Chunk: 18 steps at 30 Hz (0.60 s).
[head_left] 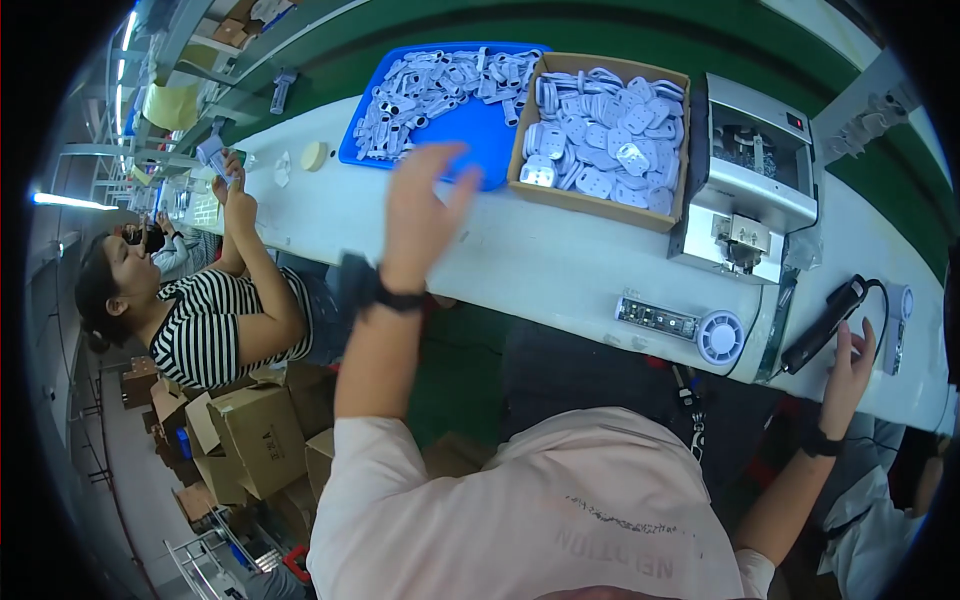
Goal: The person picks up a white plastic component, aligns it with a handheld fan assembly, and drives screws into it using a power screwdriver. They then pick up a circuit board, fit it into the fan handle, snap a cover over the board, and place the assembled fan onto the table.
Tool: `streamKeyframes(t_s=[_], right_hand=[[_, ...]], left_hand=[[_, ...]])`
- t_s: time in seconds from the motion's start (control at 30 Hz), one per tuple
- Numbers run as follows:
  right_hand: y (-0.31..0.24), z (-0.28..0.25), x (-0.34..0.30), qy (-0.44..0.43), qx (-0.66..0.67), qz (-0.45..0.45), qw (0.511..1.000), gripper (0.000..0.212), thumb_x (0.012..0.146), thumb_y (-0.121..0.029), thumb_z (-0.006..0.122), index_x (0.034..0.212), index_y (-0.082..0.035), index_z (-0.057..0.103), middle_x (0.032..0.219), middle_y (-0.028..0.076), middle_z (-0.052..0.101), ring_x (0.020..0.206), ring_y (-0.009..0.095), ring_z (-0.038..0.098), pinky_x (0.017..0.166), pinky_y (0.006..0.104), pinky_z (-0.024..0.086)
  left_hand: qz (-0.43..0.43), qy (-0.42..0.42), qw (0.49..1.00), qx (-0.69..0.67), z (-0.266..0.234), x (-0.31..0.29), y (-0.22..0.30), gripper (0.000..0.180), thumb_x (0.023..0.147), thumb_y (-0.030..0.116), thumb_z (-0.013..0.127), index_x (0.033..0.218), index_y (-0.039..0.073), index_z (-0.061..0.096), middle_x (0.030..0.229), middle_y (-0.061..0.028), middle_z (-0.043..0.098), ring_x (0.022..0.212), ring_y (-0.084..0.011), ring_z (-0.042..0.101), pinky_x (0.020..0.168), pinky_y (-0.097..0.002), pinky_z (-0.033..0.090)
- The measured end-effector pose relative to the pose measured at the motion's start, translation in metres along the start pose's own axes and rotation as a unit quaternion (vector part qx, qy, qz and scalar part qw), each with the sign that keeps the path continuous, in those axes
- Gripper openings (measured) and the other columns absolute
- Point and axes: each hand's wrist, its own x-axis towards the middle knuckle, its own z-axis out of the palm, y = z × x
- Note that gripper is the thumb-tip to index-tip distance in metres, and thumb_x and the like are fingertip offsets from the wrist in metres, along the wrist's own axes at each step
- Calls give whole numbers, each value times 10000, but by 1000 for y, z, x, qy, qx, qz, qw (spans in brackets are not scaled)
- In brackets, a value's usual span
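My left hand (428, 205), blurred by motion, is raised over the near edge of a blue tray (450, 145). Its thumb and fingers are apart with nothing seen between them. Small pale handle-shaped plastic parts (440, 82) are heaped in that tray. At the right, my right hand (850, 368) is open beside a black electric screwdriver (828, 325) lying on the bench; whether they touch I cannot tell. A small handheld fan (720, 338) lies in front of me, its handle uncovered and a circuit board (655, 318) showing inside.
A cardboard box (600, 205) of pale plastic covers stands right of the tray, then a silver screw feeder (755, 170). Another pale fan-like unit (900, 325) lies far right. A co-worker in stripes (235, 325) holds a pale device at left. Cartons (262, 440) crowd the floor.
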Motion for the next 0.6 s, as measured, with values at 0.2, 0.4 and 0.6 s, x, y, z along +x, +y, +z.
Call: streamKeyframes(t_s=[0.2,0.4,0.6], right_hand=[[-25,-8,-25,-21,15,-34,999,476,1058,-315,670,1448,-52,602,1048,19,649,876,96,559,718,229,425],[-48,-4,-46,-22,41,-67,997,356,1061,-221,664,1380,-62,651,1073,-11,648,949,77,572,746,228,441],[-120,6,-76,-116,96,-92,984,324,1017,-90,676,1336,-41,657,1060,3,663,969,91,610,793,243,485]], left_hand=[[44,-25,927,371,-3,69,-107,262,880,163,764,1136,111,783,1114,-104,709,1097,-336,649,926,-462,520],[95,-83,904,408,-1,85,-121,237,890,123,743,1124,118,781,1147,-98,705,1111,-332,654,938,-459,531],[51,-62,996,-46,12,24,16,245,916,79,776,1148,33,713,1039,-151,733,892,-335,697,838,-407,554]])
